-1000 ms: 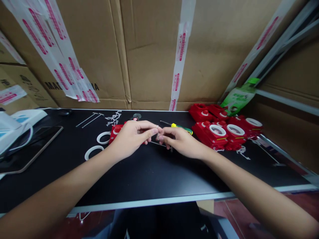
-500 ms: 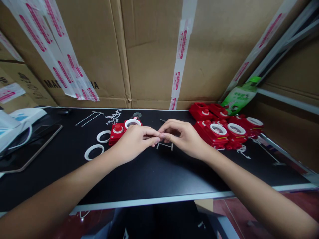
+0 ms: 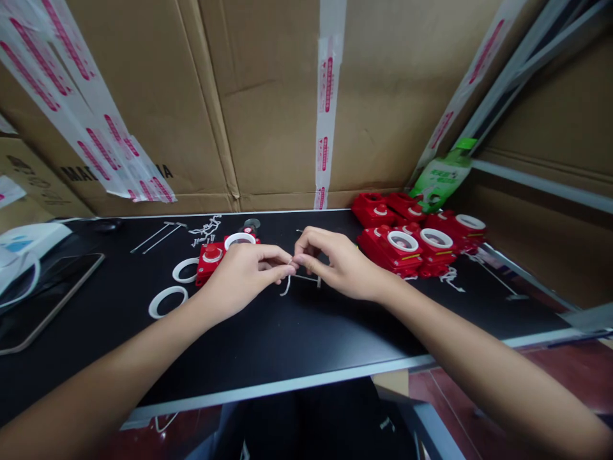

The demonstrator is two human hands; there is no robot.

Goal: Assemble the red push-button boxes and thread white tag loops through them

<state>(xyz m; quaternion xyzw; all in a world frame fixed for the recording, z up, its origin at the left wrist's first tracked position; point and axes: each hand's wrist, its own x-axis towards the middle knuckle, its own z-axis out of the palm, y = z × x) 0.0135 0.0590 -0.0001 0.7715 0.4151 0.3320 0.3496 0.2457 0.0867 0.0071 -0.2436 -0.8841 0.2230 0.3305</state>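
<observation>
Over the middle of the table my left hand (image 3: 249, 275) and my right hand (image 3: 338, 259) meet, thumbs and fingertips pinched together on a thin white string (image 3: 286, 286). Its loose end dangles below the fingers. Just behind and under the fingertips is a thin metal rod (image 3: 306, 278) with a short crossbar; whether the string is tied to it I cannot tell. Beside my left hand sits a red box (image 3: 211, 257) with a round red knob and a white ring (image 3: 239, 239), partly covered by that hand. Two loose white rings (image 3: 167, 300) lie to its left.
Several red boxes (image 3: 393, 252) are grouped at the right, before a green bottle (image 3: 443, 179). Two metal rods (image 3: 163, 236) and a heap of white strings (image 3: 208, 228) lie at the back left. A phone (image 3: 48, 294) rests far left. Cardboard (image 3: 272, 115) walls the back.
The view has shifted slightly to the right. Both hands stay pinched together, and the string's loose end now shows hanging below the fingertips.
</observation>
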